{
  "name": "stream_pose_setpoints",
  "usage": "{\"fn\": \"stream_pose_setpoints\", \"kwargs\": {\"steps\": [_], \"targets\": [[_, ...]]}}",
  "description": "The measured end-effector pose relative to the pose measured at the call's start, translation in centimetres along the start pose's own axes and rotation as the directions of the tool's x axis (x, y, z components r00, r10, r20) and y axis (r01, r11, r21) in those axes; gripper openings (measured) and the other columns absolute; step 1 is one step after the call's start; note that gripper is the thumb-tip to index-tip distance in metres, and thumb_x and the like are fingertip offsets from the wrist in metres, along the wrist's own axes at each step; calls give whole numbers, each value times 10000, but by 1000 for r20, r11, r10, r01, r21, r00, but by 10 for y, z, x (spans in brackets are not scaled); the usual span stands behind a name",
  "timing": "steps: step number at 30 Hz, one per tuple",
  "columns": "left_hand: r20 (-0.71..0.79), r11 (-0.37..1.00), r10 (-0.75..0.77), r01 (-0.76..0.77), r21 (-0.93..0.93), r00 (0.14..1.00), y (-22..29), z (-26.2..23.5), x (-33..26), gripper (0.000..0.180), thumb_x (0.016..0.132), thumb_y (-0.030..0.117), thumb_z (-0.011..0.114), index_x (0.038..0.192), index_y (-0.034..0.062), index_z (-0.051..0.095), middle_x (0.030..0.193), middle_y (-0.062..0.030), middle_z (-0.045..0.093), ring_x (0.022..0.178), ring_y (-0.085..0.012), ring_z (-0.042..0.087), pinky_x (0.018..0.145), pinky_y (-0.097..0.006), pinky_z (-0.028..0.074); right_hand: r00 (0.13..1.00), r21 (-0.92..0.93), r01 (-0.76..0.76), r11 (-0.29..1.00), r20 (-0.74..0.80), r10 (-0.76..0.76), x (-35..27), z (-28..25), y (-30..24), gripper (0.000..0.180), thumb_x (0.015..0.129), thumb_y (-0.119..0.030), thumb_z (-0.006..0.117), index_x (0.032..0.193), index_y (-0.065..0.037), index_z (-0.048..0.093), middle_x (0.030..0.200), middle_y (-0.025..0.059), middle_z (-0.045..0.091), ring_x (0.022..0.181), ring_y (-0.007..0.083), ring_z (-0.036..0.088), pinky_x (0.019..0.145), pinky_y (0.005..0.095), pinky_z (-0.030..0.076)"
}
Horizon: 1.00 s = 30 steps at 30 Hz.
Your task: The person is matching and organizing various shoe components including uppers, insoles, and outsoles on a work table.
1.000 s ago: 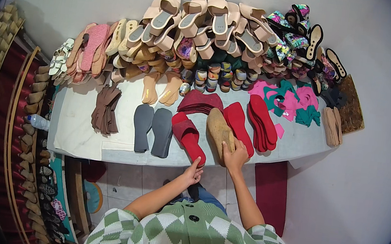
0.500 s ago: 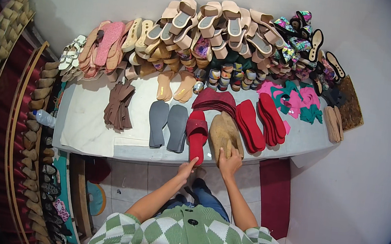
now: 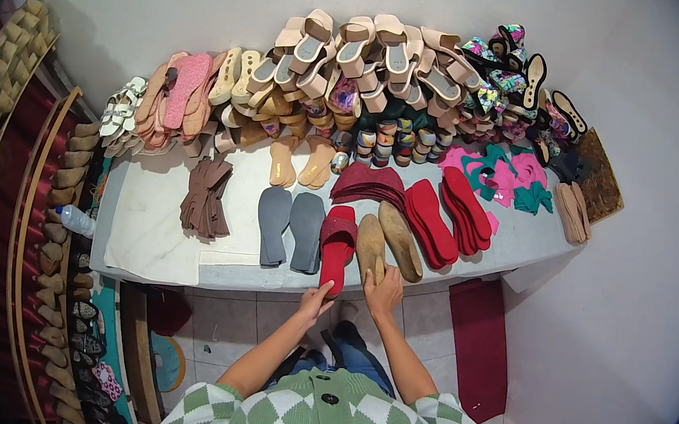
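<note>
On the near edge of the table, my left hand grips the heel end of a red slipper with a dark red strap. My right hand is closed on the near end of a worn wooden shoe last, just right of the slipper. A second shoe last lies slanted beside it, apart from my fingers. Behind them rests a stack of dark red strap pieces. Red insoles lie in stacks to the right, and grey insoles to the left.
Brown strap pieces lie on a white sheet at left. Heeled sandals are piled along the back wall. Pink and green scraps sit at right. A rack of shoe lasts and a plastic bottle stand at far left.
The two shoe lasts, close together before, now lie apart, with my right hand on the left one. My left hand keeps its hold on the slipper. The whole view has shifted slightly.
</note>
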<state>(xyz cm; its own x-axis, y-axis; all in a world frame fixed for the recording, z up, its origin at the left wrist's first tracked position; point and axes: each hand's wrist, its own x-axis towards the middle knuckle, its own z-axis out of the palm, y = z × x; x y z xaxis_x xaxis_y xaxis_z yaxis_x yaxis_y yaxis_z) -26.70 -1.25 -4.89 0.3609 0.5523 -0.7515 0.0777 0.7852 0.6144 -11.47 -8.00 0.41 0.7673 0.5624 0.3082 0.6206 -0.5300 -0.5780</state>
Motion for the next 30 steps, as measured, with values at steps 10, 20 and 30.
{"fn": "stream_pose_setpoints", "kwargs": {"steps": [10, 20, 30], "targets": [[208, 995, -61, 75, -64, 976, 5, -18, 1, 451, 810, 379, 668, 1121, 85, 526, 1031, -37, 593, 973, -145, 568, 895, -312, 459, 961, -204, -24, 979, 264, 78, 28, -4, -3, 334, 734, -237, 674, 961, -25, 548, 966, 156, 529, 916, 345, 530, 748, 434, 431], [67, 935, -300, 279, 219, 952, 15, -27, 12, 655, 702, 554, 695, 1176, 144, 506, 1118, -8, 543, 1055, -171, 514, 940, -478, 376, 867, 133, 83, 988, 478, -137, 110, 48, -25, 373, 729, -245, 676, 1023, -24, 612, 955, 158, 636, 886, 313, 610, 780, 399, 473], [208, 891, -181, 250, -378, 961, -9, -12, 6, 527, 769, 314, 726, 1148, 47, 477, 1072, -104, 556, 1040, -267, 562, 903, -460, 479, 482, 162, 198, 967, 843, -240, 199, 117, -12, 1031, 527, -488, 824, 1341, -40, 378, 1178, 194, 572, 1073, 314, 566, 938, 359, 437]]}}
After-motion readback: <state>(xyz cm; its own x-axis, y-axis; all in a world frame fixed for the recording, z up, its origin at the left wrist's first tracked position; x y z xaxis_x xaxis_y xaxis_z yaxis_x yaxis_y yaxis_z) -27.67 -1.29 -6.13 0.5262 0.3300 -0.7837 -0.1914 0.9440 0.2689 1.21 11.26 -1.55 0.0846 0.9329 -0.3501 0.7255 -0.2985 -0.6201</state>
